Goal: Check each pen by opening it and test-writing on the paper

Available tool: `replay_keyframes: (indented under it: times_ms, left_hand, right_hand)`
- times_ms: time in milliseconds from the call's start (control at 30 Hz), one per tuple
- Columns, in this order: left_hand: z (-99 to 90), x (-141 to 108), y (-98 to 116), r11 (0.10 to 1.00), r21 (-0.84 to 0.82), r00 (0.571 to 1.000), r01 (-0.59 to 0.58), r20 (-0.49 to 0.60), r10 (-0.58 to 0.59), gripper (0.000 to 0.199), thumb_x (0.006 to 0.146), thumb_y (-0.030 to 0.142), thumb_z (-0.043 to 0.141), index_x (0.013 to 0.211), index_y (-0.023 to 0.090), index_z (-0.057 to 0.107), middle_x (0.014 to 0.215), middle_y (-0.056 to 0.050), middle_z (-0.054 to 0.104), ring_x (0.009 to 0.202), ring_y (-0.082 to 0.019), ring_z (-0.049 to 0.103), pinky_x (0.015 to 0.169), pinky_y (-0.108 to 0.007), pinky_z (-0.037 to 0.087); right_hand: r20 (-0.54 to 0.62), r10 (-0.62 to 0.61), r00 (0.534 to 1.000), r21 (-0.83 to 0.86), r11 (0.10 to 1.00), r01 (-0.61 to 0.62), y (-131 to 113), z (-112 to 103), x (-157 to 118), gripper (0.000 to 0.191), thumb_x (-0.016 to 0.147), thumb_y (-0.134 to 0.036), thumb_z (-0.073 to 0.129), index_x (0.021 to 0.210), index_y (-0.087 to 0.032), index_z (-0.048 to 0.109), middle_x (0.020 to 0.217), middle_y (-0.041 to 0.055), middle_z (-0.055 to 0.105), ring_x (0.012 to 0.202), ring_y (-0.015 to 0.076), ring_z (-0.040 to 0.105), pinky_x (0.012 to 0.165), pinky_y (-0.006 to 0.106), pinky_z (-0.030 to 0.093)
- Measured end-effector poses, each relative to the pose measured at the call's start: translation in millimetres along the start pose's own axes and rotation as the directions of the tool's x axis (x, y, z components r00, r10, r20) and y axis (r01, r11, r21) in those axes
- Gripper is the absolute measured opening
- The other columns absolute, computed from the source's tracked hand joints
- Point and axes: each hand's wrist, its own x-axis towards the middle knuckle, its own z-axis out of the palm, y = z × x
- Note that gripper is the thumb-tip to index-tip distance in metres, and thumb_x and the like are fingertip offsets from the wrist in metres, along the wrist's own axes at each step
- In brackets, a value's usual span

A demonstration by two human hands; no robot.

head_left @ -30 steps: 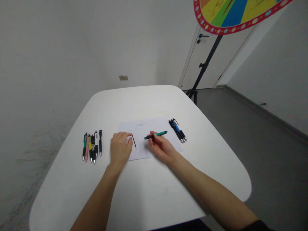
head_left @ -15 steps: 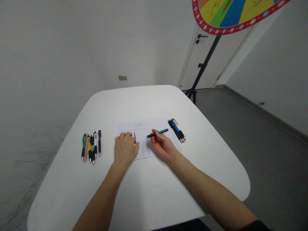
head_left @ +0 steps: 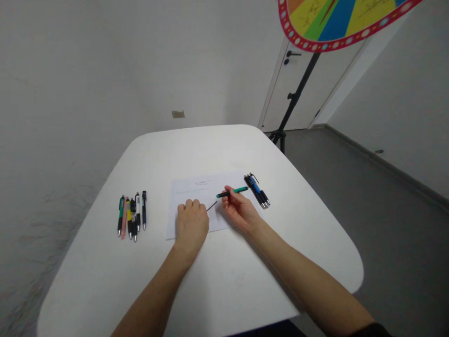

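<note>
My left hand [head_left: 192, 222] is closed over the lower part of a white sheet of paper [head_left: 182, 187]. A thin dark refill [head_left: 212, 205] sticks out from its right side toward the open end of a pen. That green and black pen [head_left: 232, 192] is pinched in my right hand [head_left: 240, 208], lying nearly level above the paper's right part. The refill's tip is close to the pen's left end; whether they touch cannot be made out. Faint handwriting shows near the top of the sheet.
Several pens [head_left: 132, 217] lie side by side on the left of the white table [head_left: 210, 150]. More black and blue pens [head_left: 257, 191] lie just right of the paper. Behind the table stands a colourful wheel [head_left: 336, 23] on a black tripod [head_left: 296, 96].
My left hand has moved right and closed, and the thin refill now points toward the pen instead of standing steeply by the fingers. My right hand has barely shifted.
</note>
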Motion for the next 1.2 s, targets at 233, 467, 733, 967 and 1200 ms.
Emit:
replay_keyframes:
  times_ms: [233, 467, 733, 967, 1200]
  left_hand:
    - [-2.8, 2, 2, 1.0, -0.017, 0.998, 0.011, 0.059, -0.01, 0.02, 0.088, 0.016, 0.049, 0.094, 0.013, 0.068, 0.099, -0.014, 0.068, 0.099, -0.029, 0.058, 0.08, -0.04, 0.039]
    - [6.5, 0, -8, 0.978, -0.204, 0.991, 0.043, -0.115, -0.068, 0.015, 0.084, 0.017, 0.053, 0.08, 0.015, 0.067, 0.079, -0.009, 0.07, 0.082, -0.026, 0.062, 0.074, -0.039, 0.04]
    - [3.7, -5, -36, 0.844, -0.48, 0.882, -0.24, -0.472, -0.018, 0.013, 0.078, 0.012, 0.058, 0.074, 0.02, 0.067, 0.07, -0.001, 0.069, 0.07, -0.018, 0.06, 0.072, -0.033, 0.042]
    - [3.8, -4, -36, 0.83, -0.454, 0.841, -0.323, -0.541, 0.031, 0.014, 0.081, 0.011, 0.058, 0.074, 0.02, 0.066, 0.071, 0.0, 0.069, 0.072, -0.017, 0.059, 0.072, -0.033, 0.042]
    - [4.0, -4, -38, 0.838, -0.427, 0.829, -0.34, -0.556, 0.053, 0.014, 0.084, 0.012, 0.058, 0.078, 0.019, 0.067, 0.07, -0.002, 0.067, 0.073, -0.019, 0.057, 0.072, -0.034, 0.043]
  right_hand:
    - [-0.028, -0.017, 0.999, -0.006, 1.0, 0.017, -4, 2, 0, 0.01, 0.087, -0.007, 0.063, 0.086, -0.016, 0.068, 0.073, 0.0011, 0.072, 0.059, 0.0066, 0.065, 0.058, 0.014, 0.056]
    - [-0.042, -0.053, 0.998, -0.002, 0.999, 0.053, -11, -2, 2, 0.011, 0.083, -0.007, 0.066, 0.086, -0.017, 0.068, 0.073, -0.0005, 0.071, 0.06, 0.0074, 0.066, 0.059, 0.015, 0.057]
    - [-0.09, -0.072, 0.993, -0.004, 0.997, 0.072, -12, -1, 1, 0.008, 0.083, -0.009, 0.067, 0.085, -0.017, 0.068, 0.071, 0.0, 0.071, 0.059, 0.0067, 0.064, 0.058, 0.014, 0.056]
    - [-0.098, -0.093, 0.991, -0.031, 0.995, 0.09, -12, 1, 1, 0.008, 0.084, -0.009, 0.067, 0.084, -0.017, 0.068, 0.071, -0.0001, 0.07, 0.058, 0.0069, 0.064, 0.056, 0.014, 0.056]
    - [-0.106, -0.117, 0.987, -0.072, 0.991, 0.11, -12, -1, 2, 0.009, 0.08, -0.011, 0.072, 0.085, -0.017, 0.067, 0.072, -0.0011, 0.069, 0.058, 0.0062, 0.063, 0.057, 0.014, 0.055]
